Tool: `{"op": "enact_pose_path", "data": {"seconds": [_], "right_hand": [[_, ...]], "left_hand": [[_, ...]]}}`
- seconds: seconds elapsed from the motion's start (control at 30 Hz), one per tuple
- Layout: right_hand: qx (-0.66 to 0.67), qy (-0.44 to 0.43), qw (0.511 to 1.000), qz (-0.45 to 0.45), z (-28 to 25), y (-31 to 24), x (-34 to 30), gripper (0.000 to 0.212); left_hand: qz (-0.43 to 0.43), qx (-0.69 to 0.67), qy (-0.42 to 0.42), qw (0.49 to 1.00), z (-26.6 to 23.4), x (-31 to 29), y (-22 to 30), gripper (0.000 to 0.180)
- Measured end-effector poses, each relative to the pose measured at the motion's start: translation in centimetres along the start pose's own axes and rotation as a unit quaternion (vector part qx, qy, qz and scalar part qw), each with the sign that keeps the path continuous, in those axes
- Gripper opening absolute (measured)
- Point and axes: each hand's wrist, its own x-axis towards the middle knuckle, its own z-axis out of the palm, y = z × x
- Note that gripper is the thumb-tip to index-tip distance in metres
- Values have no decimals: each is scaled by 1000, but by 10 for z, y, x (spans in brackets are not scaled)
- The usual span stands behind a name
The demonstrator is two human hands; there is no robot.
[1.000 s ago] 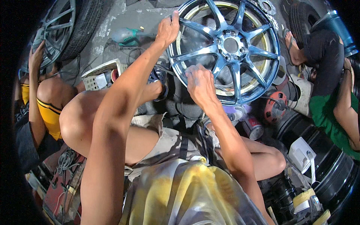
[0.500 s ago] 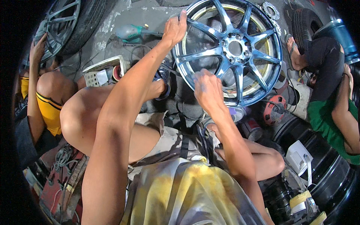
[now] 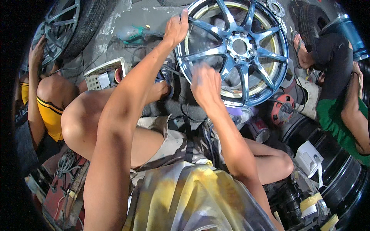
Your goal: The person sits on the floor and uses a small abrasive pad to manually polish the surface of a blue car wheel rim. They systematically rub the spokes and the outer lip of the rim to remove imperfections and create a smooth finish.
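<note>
A shiny blue-chrome alloy wheel rim (image 3: 244, 75) with several spokes fills the upper middle, its face turned toward me and no tyre on it. My left hand (image 3: 177, 27) is closed on the rim's outer lip at the upper left, thumb pointing up. Against the lower left of the lip and spokes lies my right hand (image 3: 207, 82), fingers curled inward. Motion smears its fingertips; whatever is pressed under them is hidden.
A teal power tool (image 3: 133, 34) and white plastic basket (image 3: 91, 81) lie left of the wheel. One person's hand (image 3: 37, 54) touches a grey wheel; another person in a green garment (image 3: 336, 125) sits at right. A red round thing (image 3: 282, 109) and black wheels (image 3: 327, 154) stand near my right knee.
My right hand has slid a little left and up along the rim's lower left. The wheel and my left hand have shifted slightly left in view; the left grip stays.
</note>
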Motion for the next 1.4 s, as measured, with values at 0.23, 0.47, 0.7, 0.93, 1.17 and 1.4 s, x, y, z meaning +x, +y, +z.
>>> {"op": "enact_pose_path", "data": {"seconds": [0.23, 0.47, 0.7, 0.93, 1.17, 1.4], "right_hand": [[-45, -67, 996, 48, -6, -4, -4, 16], [-51, -87, 995, -1, -20, 5, -11, 11], [-57, -109, 992, -19, -21, 11, -15, 13], [17, -104, 994, 0, -27, 8, -12, 17], [71, -35, 997, 10, -16, 6, -5, 19], [1, -1, 996, -88, -13, -5, -19, 20]], "left_hand": [[12, 15, -7, 1000, 2, -4, -2, 78], [-19, 10, 13, 1000, 3, -2, -2, 78], [-4, 10, 3, 1000, 0, -3, -3, 78], [-12, -4, -22, 1000, 1, 1, -5, 80], [-7, 6, -24, 1000, 5, 3, -4, 82], [-5, -1, -20, 1000, -1, -1, -2, 79]]}}
